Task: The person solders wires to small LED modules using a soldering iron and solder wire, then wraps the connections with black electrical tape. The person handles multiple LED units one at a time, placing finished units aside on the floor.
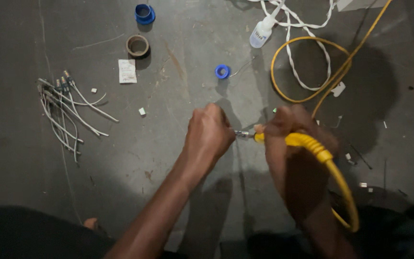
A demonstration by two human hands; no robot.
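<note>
My right hand [291, 144] grips the end of a thick yellow cable [312, 145] that curves over my wrist and loops back across the floor. My left hand [209, 134] is closed with its fingertips on the small metal connector [242, 135] at the cable's tip. Both hands meet just above the grey floor. What my left fingers pinch besides the connector is hidden.
A bundle of short white wires with plugs [65, 108] lies at the left. A tape roll [137, 46], a paper slip [127, 71], two blue caps [144, 13] [222, 72], a white bottle [262, 31] and a white cord [307, 52] lie further off.
</note>
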